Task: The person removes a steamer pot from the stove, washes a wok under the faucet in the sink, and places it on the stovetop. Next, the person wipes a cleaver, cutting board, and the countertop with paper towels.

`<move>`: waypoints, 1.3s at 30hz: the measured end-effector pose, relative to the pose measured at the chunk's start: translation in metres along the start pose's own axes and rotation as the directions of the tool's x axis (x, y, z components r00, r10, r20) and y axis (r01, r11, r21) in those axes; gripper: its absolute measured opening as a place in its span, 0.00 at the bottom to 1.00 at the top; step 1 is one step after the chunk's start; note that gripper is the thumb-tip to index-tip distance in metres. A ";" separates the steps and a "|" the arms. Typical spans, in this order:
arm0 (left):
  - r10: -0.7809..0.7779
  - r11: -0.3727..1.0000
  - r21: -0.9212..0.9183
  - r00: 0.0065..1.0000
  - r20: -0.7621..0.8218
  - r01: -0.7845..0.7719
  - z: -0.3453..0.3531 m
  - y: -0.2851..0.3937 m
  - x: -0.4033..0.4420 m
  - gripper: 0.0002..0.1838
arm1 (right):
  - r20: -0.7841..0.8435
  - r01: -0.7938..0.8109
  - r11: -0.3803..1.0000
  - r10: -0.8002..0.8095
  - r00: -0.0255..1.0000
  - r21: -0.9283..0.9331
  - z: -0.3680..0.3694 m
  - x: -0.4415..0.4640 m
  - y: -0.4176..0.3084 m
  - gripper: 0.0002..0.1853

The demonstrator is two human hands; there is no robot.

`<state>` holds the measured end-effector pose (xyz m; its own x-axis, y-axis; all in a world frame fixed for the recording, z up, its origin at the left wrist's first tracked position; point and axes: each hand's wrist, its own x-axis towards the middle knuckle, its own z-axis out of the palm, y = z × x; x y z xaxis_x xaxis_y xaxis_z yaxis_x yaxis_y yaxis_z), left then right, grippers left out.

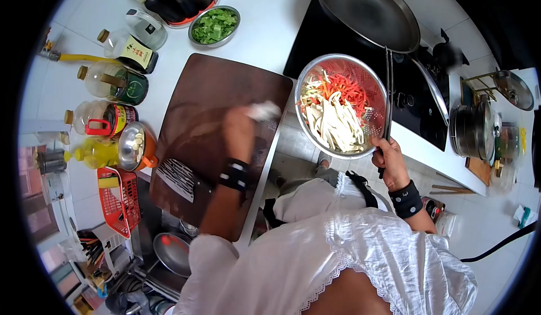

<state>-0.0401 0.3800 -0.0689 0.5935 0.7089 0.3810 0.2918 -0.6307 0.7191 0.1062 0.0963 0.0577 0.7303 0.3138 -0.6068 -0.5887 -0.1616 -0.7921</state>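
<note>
My left hand (241, 124) is smeared by motion over the brown cutting board (197, 98). Its fingers are around a crumpled white cloth (264, 111), too blurred to tell from paper. A cleaver with a dark-streaked blade (176, 178) lies on the board's near left part. My right hand (390, 160) is closed around the rim of a metal colander (373, 128) and a pair of chopsticks (389, 98). In the colander lie pale sliced strips (337, 122), red shreds (345, 88) and thin pale shreds. It hangs between the board and the cooktop.
A large wok (369, 13) sits on the black cooktop (315, 39). Behind the board is a bowl of chopped greens (214, 26). Bottles (128, 84), a bowl with garlic cloves (135, 146) and a red basket (119, 208) line the left side. Steamer pots (473, 126) stand right.
</note>
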 end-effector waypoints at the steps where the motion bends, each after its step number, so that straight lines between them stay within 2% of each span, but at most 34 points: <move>1: -0.050 0.997 0.047 0.985 -0.164 0.058 -0.015 -0.023 0.016 0.09 | -0.001 -0.001 1.000 0.001 1.000 -0.001 -0.002 0.000 0.001 0.04; 2: -0.019 1.000 -0.005 0.970 -0.241 0.018 -0.037 -0.050 0.043 0.10 | -0.004 -0.009 1.000 0.009 1.000 0.001 -0.002 0.000 0.001 0.04; 3: 0.133 0.954 0.296 0.951 -0.279 -0.046 -0.053 -0.084 0.064 0.10 | -0.009 -0.017 1.000 0.017 1.000 0.002 -0.004 -0.002 0.002 0.04; 5: -0.066 0.892 0.406 0.945 -0.321 0.200 -0.059 -0.135 0.081 0.09 | -0.020 -0.017 1.000 0.017 1.000 0.004 -0.007 -0.004 0.003 0.05; 8: 0.249 0.895 0.422 0.948 -0.200 -0.146 -0.010 -0.102 0.072 0.09 | -0.043 -0.013 1.000 0.013 0.999 0.002 -0.013 -0.010 0.003 0.04; 9: -0.032 0.996 0.075 0.997 -0.072 0.038 0.007 -0.061 0.063 0.12 | -0.052 -0.014 1.000 0.014 0.999 0.000 -0.012 -0.012 0.000 0.04; 10: -0.030 0.979 0.205 0.998 0.055 0.018 0.023 -0.024 0.048 0.11 | -0.061 -0.014 1.000 0.014 0.998 0.002 -0.011 -0.014 -0.001 0.04; 11: 0.022 0.998 0.064 0.998 0.060 -0.025 0.044 0.000 0.029 0.09 | -0.059 -0.008 1.000 0.008 0.998 0.005 -0.010 -0.015 -0.002 0.04; 12: 0.146 0.969 0.152 0.945 0.292 -0.197 0.065 0.003 0.002 0.07 | -0.056 -0.002 1.000 0.002 0.998 0.007 -0.009 -0.016 -0.003 0.04; 13: 0.261 0.964 0.005 0.945 0.198 -0.268 0.065 0.031 -0.025 0.08 | -0.052 0.007 1.000 -0.006 0.999 0.009 -0.008 -0.016 -0.004 0.04; 14: 0.242 0.963 -0.188 0.930 0.278 -0.195 0.068 0.041 -0.033 0.12 | -0.041 0.020 1.000 -0.019 0.999 0.011 -0.008 -0.014 -0.006 0.04; 17: 0.135 0.973 -0.207 0.976 0.171 -0.098 0.036 0.032 -0.001 0.10 | -0.033 0.031 0.999 -0.030 0.999 0.012 -0.009 -0.016 -0.005 0.04; 18: -0.024 0.984 -0.173 0.999 0.035 0.030 0.021 0.025 0.017 0.09 | -0.037 0.029 1.000 -0.029 0.999 0.009 -0.008 -0.018 -0.007 0.04; 19: -0.047 0.987 -0.161 0.990 -0.133 0.025 0.009 0.005 0.037 0.09 | -0.043 0.030 1.000 -0.030 0.999 0.006 -0.007 -0.018 -0.009 0.04; 20: 0.025 0.998 -0.053 0.976 -0.217 -0.037 -0.010 -0.019 0.059 0.10 | -0.043 0.023 1.000 -0.023 0.999 0.005 -0.008 -0.018 -0.008 0.04; 21: -0.009 0.999 -0.040 0.946 -0.323 -0.004 -0.021 -0.039 0.080 0.10 | -0.043 0.018 1.000 -0.018 0.999 0.002 -0.010 -0.018 -0.006 0.04; 23: -0.041 0.983 0.149 0.916 -0.399 0.109 -0.027 -0.095 0.105 0.07 | -0.061 0.006 1.000 -0.006 0.998 -0.008 -0.011 -0.020 -0.006 0.04; 26: 0.069 0.968 0.252 0.956 -0.284 0.005 0.012 -0.141 0.107 0.08 | -0.090 0.000 1.000 -0.003 0.996 -0.028 -0.008 -0.022 -0.007 0.04; 27: 0.075 0.973 0.228 0.975 -0.211 -0.025 0.028 -0.128 0.106 0.09 | -0.092 0.006 0.999 -0.009 0.996 -0.032 -0.009 -0.022 -0.008 0.04; 28: 0.174 0.982 0.114 0.956 -0.235 -0.151 0.041 -0.084 0.105 0.08 | -0.091 0.009 0.999 -0.012 0.996 -0.037 -0.009 -0.023 -0.007 0.03; 29: 0.254 0.963 0.116 0.963 -0.094 -0.242 0.056 -0.056 0.100 0.08 | -0.083 0.012 0.999 -0.015 0.996 -0.045 -0.009 -0.023 -0.007 0.04; 30: 0.304 0.951 0.067 0.951 -0.054 -0.300 0.066 -0.020 0.088 0.09 | -0.070 0.015 0.998 -0.019 0.997 -0.054 -0.009 -0.023 -0.008 0.04; 31: 0.289 0.947 -0.159 0.956 0.044 -0.279 0.082 -0.007 0.070 0.09 | -0.054 0.020 0.998 -0.024 0.998 -0.065 -0.009 -0.024 -0.009 0.04; 32: 0.258 0.959 -0.183 0.933 0.251 -0.217 0.092 0.006 0.050 0.09 | -0.055 0.025 0.997 -0.029 0.998 -0.068 -0.008 -0.025 -0.009 0.04; 33: 0.067 0.918 -0.370 0.862 0.502 0.144 0.093 0.019 0.018 0.09 | -0.055 0.034 0.997 -0.038 0.998 -0.070 -0.006 -0.025 -0.010 0.04; 34: 0.174 0.933 -0.358 0.856 0.487 0.014 0.100 0.027 -0.017 0.09 | -0.055 0.046 0.996 -0.050 0.997 -0.073 -0.006 -0.025 -0.011 0.04; 36: 0.179 0.932 -0.363 0.853 0.490 0.013 0.071 0.046 -0.051 0.09 | -0.046 0.071 0.994 -0.075 0.996 -0.080 -0.001 -0.022 -0.015 0.04; 37: 0.078 0.913 -0.380 0.853 0.516 0.146 0.041 0.061 -0.050 0.09 | -0.045 0.073 0.994 -0.077 0.996 -0.082 0.000 -0.022 -0.013 0.04; 39: 0.029 0.917 -0.388 0.959 0.283 0.087 0.010 0.054 -0.049 0.09 | 0.010 0.094 0.991 -0.093 0.996 -0.097 0.001 -0.016 -0.011 0.04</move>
<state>-0.0462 0.3078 -0.0543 0.7899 0.5720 0.2211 0.0284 -0.3943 0.9185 0.1011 0.0937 0.0759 0.7785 0.3370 -0.5294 -0.4812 -0.2209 -0.8483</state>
